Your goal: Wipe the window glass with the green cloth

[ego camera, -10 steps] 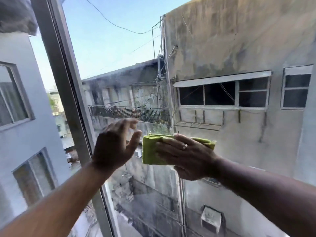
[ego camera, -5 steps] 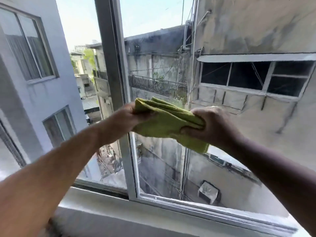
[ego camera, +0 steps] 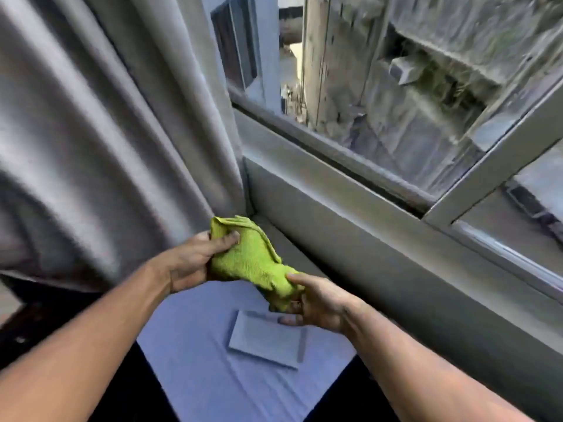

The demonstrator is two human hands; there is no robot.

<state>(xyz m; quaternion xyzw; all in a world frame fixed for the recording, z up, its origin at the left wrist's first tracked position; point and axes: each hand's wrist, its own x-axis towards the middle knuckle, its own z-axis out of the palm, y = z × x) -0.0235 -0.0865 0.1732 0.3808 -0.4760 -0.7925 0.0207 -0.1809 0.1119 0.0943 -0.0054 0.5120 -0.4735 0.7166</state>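
Observation:
The green cloth [ego camera: 253, 260] is bunched and held between both hands, low in front of the window sill. My left hand [ego camera: 192, 263] grips its upper left end with the thumb on top. My right hand [ego camera: 316, 303] pinches its lower right end. The window glass [ego camera: 396, 117] is up and to the right, well clear of the cloth, with a grey building wall visible through it.
A grey curtain [ego camera: 106, 132] hangs at the left beside the window frame [ego camera: 350, 193]. Below my hands lies a surface covered in pale blue fabric [ego camera: 213, 360] with a flat grey rectangular object [ego camera: 268, 342] on it.
The view has swung down from the glass to the sill. Both hands came down off the pane with the cloth, now held low over the blue surface.

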